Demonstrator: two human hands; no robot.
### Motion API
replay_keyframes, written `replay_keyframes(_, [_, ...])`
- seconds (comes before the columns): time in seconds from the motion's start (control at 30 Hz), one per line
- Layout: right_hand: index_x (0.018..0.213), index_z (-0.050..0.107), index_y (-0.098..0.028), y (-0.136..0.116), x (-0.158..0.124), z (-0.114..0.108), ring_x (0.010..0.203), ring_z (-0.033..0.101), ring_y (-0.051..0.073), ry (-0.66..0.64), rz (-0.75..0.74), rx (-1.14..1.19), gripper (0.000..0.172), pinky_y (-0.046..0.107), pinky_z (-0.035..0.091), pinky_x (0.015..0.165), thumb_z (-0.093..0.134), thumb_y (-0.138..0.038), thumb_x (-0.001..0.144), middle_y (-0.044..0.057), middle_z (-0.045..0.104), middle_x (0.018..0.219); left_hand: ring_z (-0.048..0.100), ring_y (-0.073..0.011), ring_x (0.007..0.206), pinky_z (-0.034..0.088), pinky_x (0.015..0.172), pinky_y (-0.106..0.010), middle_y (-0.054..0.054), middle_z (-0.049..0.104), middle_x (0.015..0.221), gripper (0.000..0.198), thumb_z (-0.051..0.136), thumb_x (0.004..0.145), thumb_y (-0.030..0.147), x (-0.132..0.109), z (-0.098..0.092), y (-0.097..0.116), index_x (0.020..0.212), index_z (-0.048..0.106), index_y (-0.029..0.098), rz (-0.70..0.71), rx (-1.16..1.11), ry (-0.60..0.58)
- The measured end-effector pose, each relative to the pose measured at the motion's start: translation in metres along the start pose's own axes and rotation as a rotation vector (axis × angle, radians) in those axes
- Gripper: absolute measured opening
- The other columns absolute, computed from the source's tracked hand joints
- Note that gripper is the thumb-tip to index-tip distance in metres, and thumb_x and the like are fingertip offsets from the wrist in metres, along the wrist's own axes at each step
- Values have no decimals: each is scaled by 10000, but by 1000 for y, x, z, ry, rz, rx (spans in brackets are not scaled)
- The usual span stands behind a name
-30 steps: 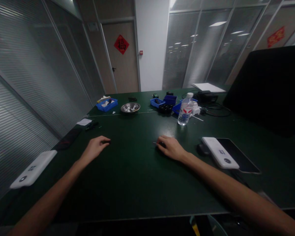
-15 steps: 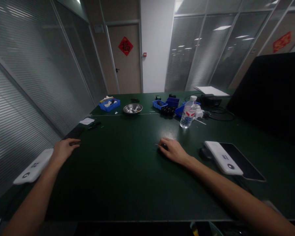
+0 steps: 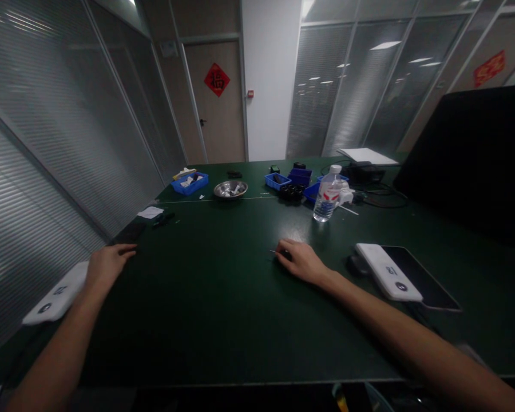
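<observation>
Above the left side of the dark green table [image 3: 206,309], my left hand [image 3: 107,266] has its thumb and fingertips drawn close in a pinch. Whatever lies between those tips is too small and dark to make out. A dark flat object [image 3: 131,232] lies just beyond it, and a white power-bank-like block [image 3: 56,294] sits beside its wrist. My right hand [image 3: 298,260] rests on the table near the middle, fingers curled closed around a thin pale rod [image 3: 273,251]. The rod's tip pokes out to the left; the rest is hidden in the hand.
A clear water bottle [image 3: 327,197] stands beyond my right hand. Farther back are a metal bowl [image 3: 230,195], a blue basket [image 3: 191,184] and several blue trays [image 3: 278,182]. At right lie a white block [image 3: 388,272], a dark tablet-like slab [image 3: 429,283] and a black monitor [image 3: 467,171].
The gap between my left thumb and fingers has narrowed, and that hand sits slightly farther left. My right hand keeps its grip on the rod. The whole view has shifted a little.
</observation>
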State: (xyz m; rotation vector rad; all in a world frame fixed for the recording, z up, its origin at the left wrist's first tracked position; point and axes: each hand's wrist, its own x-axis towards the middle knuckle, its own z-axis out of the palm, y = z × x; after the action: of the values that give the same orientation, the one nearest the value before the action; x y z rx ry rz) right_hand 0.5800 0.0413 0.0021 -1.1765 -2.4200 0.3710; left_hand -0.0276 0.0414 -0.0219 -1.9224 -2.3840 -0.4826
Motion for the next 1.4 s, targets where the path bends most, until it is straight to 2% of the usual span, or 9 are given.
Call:
replay_keyframes(0.17, [1043,627,-196,0,-1,-2,778,599,162,-19,5,4,122,271,432,697,549,-284,1013,52,643,996,681,-287,1090,489,966,-370,-95,755,1182,364,509,976,360,-5,-2,14,1187,754,193,5,141,33])
replay_keyframes(0.3, [1046,627,-198,0,-1,-2,776,598,161,-29,4,5,120,270,438,698,552,-285,1011,51,641,998,661,-300,1146,472,1008,-398,-97,731,1245,377,490,980,351,-7,-4,21,1210,735,179,33,156,34])
replay_keyframes(0.47, [1065,632,-201,-1,0,-2,795,609,168,-36,18,-6,123,278,445,722,553,-279,1011,57,650,1015,635,-290,1187,423,1088,-396,-124,710,1280,376,482,971,301,-6,-2,18,1192,728,121,92,118,31])
replay_keyframes(0.73, [1042,629,-197,-3,0,-1,796,608,167,-27,1,-17,115,272,432,707,549,-271,1008,51,648,995,631,-287,1194,423,1103,-392,-133,700,1281,363,493,954,290,-4,2,15,1151,736,105,87,106,66])
replay_keyframes(1.03, [1050,626,-197,-1,0,0,794,609,164,-31,9,-17,119,273,435,714,547,-277,1011,53,649,1009,646,-289,1169,444,1078,-383,-137,708,1251,375,488,952,301,2,6,7,1168,725,106,84,89,49])
replay_keyframes(1.2, [1055,629,-199,-1,0,0,794,610,167,-36,16,-15,125,275,449,723,550,-284,1008,55,649,1007,630,-277,1177,431,1086,-361,-131,694,1246,347,484,938,275,-2,4,12,1104,741,113,109,86,57])
replay_keyframes(1.4, [1053,630,-198,-1,0,-1,792,610,167,-37,12,-10,131,273,454,718,541,-285,1011,57,649,1005,624,-288,1179,435,1069,-381,-118,683,1279,378,455,962,298,-8,-1,21,1167,727,135,107,102,79])
